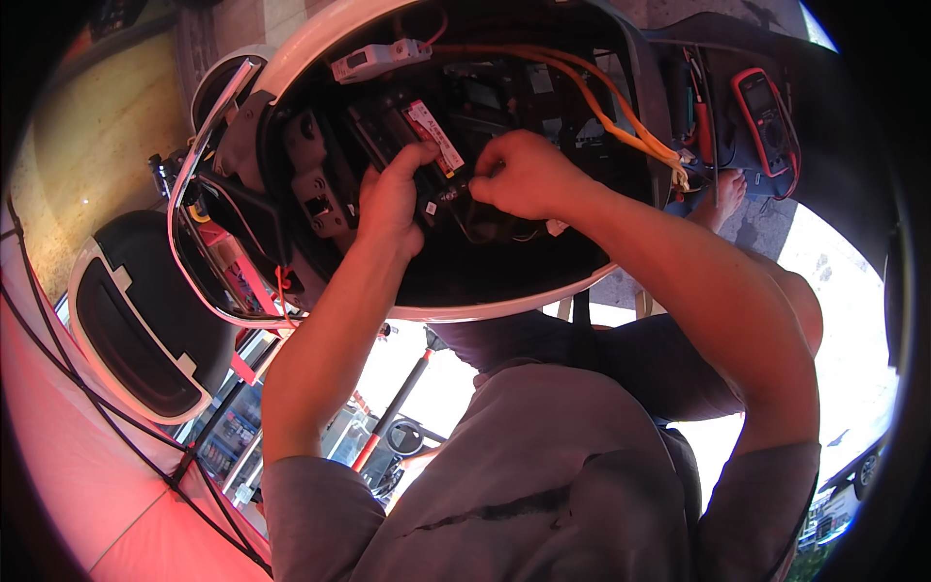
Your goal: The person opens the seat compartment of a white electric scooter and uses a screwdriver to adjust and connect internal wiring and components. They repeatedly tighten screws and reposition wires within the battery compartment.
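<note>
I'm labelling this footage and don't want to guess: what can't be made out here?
All in the head view:
- Right hand: its curled fingers hide anything pinched between the fingertips.
- Black unit: the left hand covers part of its near end.
- Compartment: deep shadow hides much of its floor.
- Multimeter: its display is too small to read.
- Vehicle at lower right: the dark fisheye rim cuts it off.

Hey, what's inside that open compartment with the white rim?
The compartment holds a black box with a red and white label, and orange cables. The left hand and right hand reach in; whatever lies under them and the box is hidden.
</note>
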Action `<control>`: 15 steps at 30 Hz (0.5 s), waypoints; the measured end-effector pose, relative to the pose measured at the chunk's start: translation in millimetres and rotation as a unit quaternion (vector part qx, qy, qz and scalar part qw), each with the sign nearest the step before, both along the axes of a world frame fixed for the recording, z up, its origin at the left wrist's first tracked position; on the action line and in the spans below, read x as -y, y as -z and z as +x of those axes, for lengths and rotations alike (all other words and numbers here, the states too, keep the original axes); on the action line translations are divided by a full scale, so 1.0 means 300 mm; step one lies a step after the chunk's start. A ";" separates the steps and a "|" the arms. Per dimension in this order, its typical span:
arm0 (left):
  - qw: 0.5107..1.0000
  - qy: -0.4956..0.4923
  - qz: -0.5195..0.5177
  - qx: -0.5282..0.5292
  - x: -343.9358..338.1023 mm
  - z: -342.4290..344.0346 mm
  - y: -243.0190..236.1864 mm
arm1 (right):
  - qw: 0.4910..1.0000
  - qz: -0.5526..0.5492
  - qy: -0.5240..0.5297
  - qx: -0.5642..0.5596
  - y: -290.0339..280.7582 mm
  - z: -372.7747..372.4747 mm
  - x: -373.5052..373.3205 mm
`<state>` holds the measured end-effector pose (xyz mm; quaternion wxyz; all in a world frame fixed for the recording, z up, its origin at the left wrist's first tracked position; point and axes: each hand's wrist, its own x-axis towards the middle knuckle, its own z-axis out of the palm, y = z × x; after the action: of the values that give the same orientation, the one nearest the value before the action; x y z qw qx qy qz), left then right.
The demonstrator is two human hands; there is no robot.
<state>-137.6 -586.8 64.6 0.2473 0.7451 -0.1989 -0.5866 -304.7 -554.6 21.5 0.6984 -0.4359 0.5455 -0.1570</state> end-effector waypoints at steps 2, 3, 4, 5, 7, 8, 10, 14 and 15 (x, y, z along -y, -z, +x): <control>1.000 0.003 0.004 0.004 0.000 -0.005 -0.007 | 1.000 0.018 -0.010 0.011 -0.017 -0.009 0.006; 1.000 0.007 0.002 0.012 0.000 -0.008 -0.011 | 0.999 0.027 -0.014 0.016 -0.029 -0.012 0.009; 1.000 0.011 0.000 0.020 -0.001 -0.012 -0.015 | 0.999 0.013 -0.012 0.031 -0.027 -0.009 0.004; 1.000 0.015 -0.002 0.028 -0.001 -0.016 -0.018 | 0.999 -0.001 -0.010 0.046 -0.020 -0.003 -0.004; 0.999 0.012 -0.004 0.039 -0.004 -0.024 -0.020 | 0.997 -0.017 -0.009 0.072 -0.018 0.004 -0.011; 0.999 0.011 -0.005 0.044 -0.005 -0.025 -0.021 | 0.996 -0.019 -0.010 0.084 -0.020 0.007 -0.012; 0.999 0.021 -0.014 0.030 -0.007 -0.006 -0.001 | 0.995 -0.023 -0.001 0.096 -0.019 0.013 -0.015; 0.999 0.016 -0.014 0.025 -0.006 0.006 0.014 | 0.994 -0.036 0.039 0.096 -0.006 0.032 -0.034; 0.999 0.016 -0.013 0.024 -0.008 0.004 0.011 | 0.993 -0.040 0.050 0.095 -0.015 0.036 -0.035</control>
<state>-136.5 -584.5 61.3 0.2428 0.7523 -0.2245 -0.5699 -293.9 -544.0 26.0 0.7204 -0.4188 0.4910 -0.2540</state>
